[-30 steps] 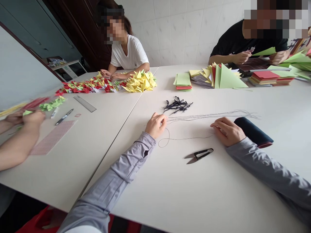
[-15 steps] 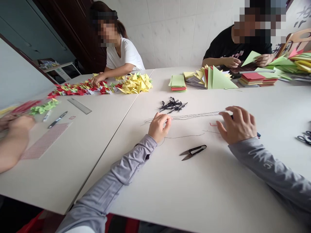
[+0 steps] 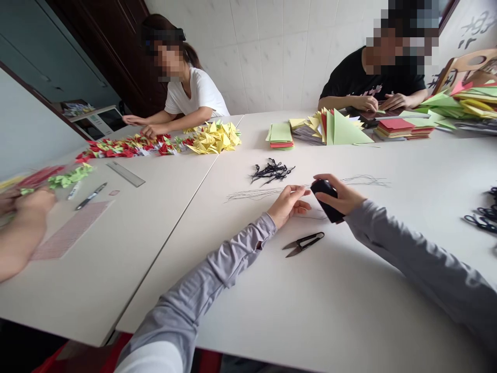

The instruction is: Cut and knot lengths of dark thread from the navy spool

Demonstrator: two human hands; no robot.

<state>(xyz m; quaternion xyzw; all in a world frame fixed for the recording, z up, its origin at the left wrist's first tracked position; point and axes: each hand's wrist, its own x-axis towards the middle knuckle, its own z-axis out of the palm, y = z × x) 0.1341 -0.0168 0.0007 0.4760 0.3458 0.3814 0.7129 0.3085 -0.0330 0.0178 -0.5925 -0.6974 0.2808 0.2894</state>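
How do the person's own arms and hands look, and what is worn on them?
Long, plain grey sleeves with soft folds cover both arms to the wrist: the left sleeve and the right sleeve. The left hand and the right hand are bare, with no gloves; no ring or watch can be seen. At the lower edge of the picture the left sleeve meets a white part of the clothing.

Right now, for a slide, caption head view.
Right hand grips dark cylindrical roll, left hand beside it, black thread snips nearby.

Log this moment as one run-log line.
left hand: by thread strands | right hand: grips dark roll | snips: on table, untouched
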